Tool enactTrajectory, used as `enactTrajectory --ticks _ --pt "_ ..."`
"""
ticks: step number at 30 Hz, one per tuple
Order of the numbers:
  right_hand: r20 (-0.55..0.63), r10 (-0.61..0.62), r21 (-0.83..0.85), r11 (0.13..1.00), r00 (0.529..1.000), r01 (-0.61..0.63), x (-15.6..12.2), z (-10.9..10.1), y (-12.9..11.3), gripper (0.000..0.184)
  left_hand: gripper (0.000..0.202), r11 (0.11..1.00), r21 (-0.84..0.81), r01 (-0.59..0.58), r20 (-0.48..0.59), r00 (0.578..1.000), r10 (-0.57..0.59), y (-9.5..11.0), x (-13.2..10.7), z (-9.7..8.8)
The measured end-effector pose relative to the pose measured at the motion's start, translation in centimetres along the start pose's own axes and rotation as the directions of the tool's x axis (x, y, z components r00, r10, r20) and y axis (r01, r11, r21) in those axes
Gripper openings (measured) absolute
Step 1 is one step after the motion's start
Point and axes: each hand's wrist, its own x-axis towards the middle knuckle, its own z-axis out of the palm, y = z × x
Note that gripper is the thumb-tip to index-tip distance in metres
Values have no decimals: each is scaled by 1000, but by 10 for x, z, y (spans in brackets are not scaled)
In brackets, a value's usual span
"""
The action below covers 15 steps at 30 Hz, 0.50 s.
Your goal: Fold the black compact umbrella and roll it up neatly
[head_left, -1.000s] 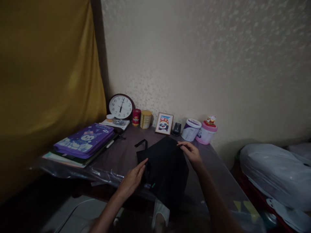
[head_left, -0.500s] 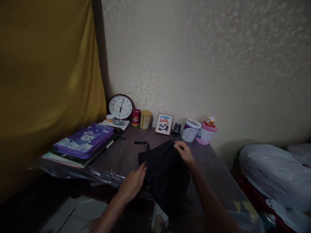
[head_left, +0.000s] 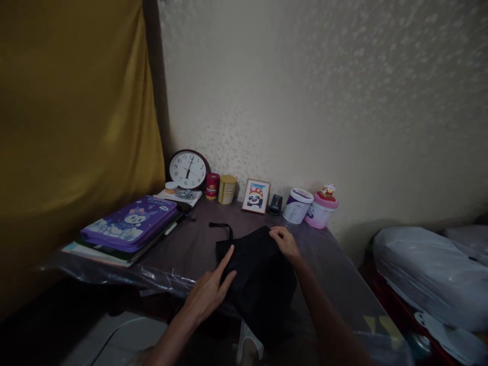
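- Draping over the near edge of the tabletop [head_left: 335,269], the black cloth [head_left: 263,284] lies between left hand [head_left: 208,292] and right hand [head_left: 285,244].
- Right fingertips pinch together, seemingly on its upper corner; dimness blurs the grip.
- Left index and thumb now spread in a V, touching its left side; earlier they lay together.
- Matte, softly creased fabric; a narrow strap [head_left: 221,224] bends from its top-left.

Your right hand [head_left: 285,243] pinches the black cloth item [head_left: 263,284] at its upper edge; your left hand [head_left: 207,294] lies against its left side, grip hard to judge in dim light. Clock [head_left: 194,170] stands behind.
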Motion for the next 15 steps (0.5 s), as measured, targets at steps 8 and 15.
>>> enactTrajectory --ticks 8,15 --pt "29 -26 -97 995 999 29 -6 2 -14 34 43 997 -70 -13 5 1000 14 -1 1 2" --pt "-78 -35 -229 973 996 17 -3 2 -11 23 39 988 -150 -18 -4 1000 18 -4 2 7"
